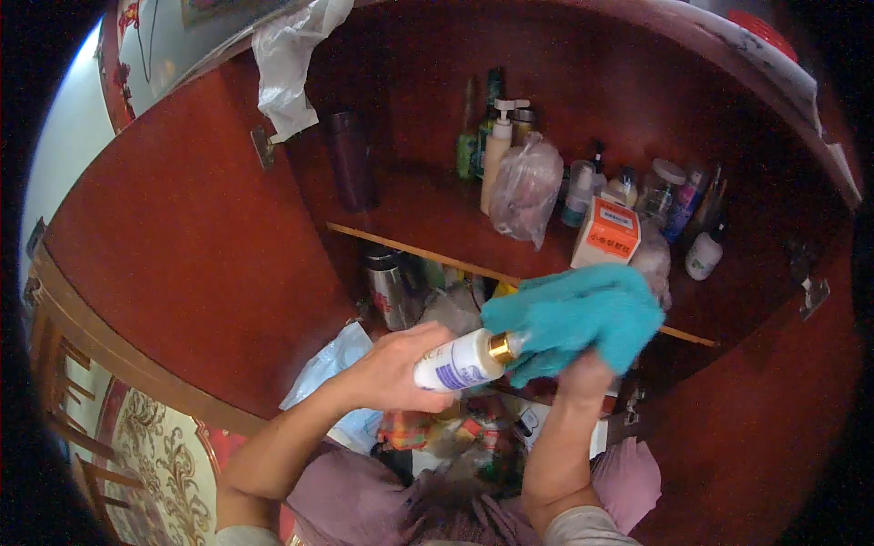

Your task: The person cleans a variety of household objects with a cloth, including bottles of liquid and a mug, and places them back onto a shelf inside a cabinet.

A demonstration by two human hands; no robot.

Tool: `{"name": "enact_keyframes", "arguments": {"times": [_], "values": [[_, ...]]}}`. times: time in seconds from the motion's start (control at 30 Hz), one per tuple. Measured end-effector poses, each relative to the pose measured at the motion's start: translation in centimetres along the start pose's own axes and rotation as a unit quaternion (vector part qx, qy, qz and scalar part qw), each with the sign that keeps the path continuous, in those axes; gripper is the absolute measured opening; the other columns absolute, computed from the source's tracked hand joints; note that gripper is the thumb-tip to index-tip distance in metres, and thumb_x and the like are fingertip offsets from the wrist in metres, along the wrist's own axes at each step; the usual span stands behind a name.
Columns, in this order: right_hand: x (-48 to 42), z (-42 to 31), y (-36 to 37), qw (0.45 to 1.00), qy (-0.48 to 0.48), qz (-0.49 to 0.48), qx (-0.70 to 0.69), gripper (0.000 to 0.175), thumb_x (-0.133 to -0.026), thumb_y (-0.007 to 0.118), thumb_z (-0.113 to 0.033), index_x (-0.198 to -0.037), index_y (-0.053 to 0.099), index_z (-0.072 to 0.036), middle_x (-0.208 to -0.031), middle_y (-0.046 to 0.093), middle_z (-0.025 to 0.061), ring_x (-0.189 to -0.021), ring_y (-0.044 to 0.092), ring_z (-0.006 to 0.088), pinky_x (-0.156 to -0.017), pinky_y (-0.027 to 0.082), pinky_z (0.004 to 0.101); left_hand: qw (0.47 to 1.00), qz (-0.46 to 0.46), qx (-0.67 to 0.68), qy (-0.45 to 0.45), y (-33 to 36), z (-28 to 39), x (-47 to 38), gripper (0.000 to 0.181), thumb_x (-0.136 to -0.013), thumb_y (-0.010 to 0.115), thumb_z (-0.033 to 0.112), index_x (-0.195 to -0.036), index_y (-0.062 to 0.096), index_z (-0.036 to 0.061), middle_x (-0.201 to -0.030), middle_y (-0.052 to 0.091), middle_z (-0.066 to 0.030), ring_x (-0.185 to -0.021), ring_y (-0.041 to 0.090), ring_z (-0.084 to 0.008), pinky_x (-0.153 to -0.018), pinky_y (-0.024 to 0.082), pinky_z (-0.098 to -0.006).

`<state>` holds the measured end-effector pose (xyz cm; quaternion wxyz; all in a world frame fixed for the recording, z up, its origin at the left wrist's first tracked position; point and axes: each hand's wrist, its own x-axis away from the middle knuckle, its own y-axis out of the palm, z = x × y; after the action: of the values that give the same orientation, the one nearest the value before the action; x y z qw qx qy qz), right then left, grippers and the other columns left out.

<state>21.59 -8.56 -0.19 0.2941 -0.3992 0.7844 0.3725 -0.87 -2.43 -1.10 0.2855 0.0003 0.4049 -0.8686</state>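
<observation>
My left hand (403, 372) grips a white bottle (459, 362) with a gold collar and a clear cap, tilted with its top towards the right. A teal cloth (580, 314) is held in my right hand (587, 375), blurred and partly hidden by it; the cloth is at the bottle's cap, and whether they touch I cannot tell. Just behind the cloth, an orange and white box (608, 232) stands on the cabinet shelf (416, 205). A knotted clear plastic bag (526, 188) and a pump bottle (497, 153) are to the box's left.
The wooden cabinet stands with its left door (184, 259) swung out. A dark purple flask (351, 164), a clear jar (662, 188) and a small white bottle (705, 254) stand on the shelf. Below are a steel thermos (390, 290), a pale blue bag (328, 368) and mixed packets.
</observation>
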Motion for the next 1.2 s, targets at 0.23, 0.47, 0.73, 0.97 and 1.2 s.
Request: {"name": "enact_keyframes", "arguments": {"times": [0.23, 0.47, 0.73, 0.97, 1.2], "values": [[0.5, 3.3, -4.8, 0.995, 0.031, -0.039, -0.088, 0.037, -0.096, 0.043, -0.032, -0.116, 0.051, -0.002, -0.112, 0.056, 0.0104, -0.092, 0.06, 0.0205, -0.083, 0.05, 0.0353, 0.996, 0.016, 0.082, 0.016, 0.9, 0.7, 0.2, 0.057, -0.066, 0.076, 0.02, -0.116, 0.055, 0.001, -0.098, 0.054, -0.0117, -0.098, 0.052, -0.0272, -0.088, 0.042, -0.035], [1.0, 1.8, -1.4, 0.976, 0.128, -0.023, -0.177, 0.039, -0.096, 0.046, -0.034, -0.117, 0.051, -0.003, -0.105, 0.059, 0.0095, -0.092, 0.06, 0.0215, -0.08, 0.052, 0.0342, 0.979, 0.048, 0.115, 0.16, 0.9, 3.4, 0.2, 0.055, -0.067, 0.081, 0.024, -0.115, 0.059, 0.0061, -0.108, 0.057, -0.0133, -0.102, 0.054, -0.0307, -0.09, 0.043, -0.0412], [0.9, 0.9, 0.5, 0.967, 0.151, -0.069, -0.193, 0.042, -0.094, 0.049, -0.036, -0.113, 0.052, 0.0, -0.095, 0.062, 0.0135, -0.082, 0.063, 0.0239, -0.072, 0.054, 0.0367, 0.96, 0.066, 0.103, 0.252, 0.7, 6.0, 0.3, 0.059, -0.061, 0.08, 0.019, -0.115, 0.059, 0.005, -0.104, 0.055, -0.0133, -0.09, 0.057, -0.03, -0.074, 0.046, -0.0376], [1.1, 1.1, 1.3, 0.967, 0.149, -0.059, -0.196, 0.041, -0.091, 0.052, -0.035, -0.109, 0.053, 0.002, -0.09, 0.063, 0.0136, -0.075, 0.063, 0.0235, -0.067, 0.054, 0.0356, 0.964, 0.056, 0.097, 0.241, 0.6, 5.9, 0.8, 0.05, -0.067, 0.077, 0.026, -0.11, 0.063, 0.0048, -0.104, 0.055, -0.0117, -0.092, 0.057, -0.0289, -0.075, 0.046, -0.0372], [1.2, 1.6, 1.5, 0.969, 0.126, -0.027, -0.212, 0.041, -0.088, 0.056, -0.033, -0.105, 0.053, 0.004, -0.084, 0.063, 0.0137, -0.069, 0.063, 0.0232, -0.062, 0.054, 0.0346, 0.971, 0.118, 0.047, 0.2, 0.6, 6.2, 0.0, 0.052, -0.057, 0.079, 0.021, -0.104, 0.061, 0.0062, -0.091, 0.057, -0.0112, -0.08, 0.058, -0.0294, -0.067, 0.047, -0.037]]}}
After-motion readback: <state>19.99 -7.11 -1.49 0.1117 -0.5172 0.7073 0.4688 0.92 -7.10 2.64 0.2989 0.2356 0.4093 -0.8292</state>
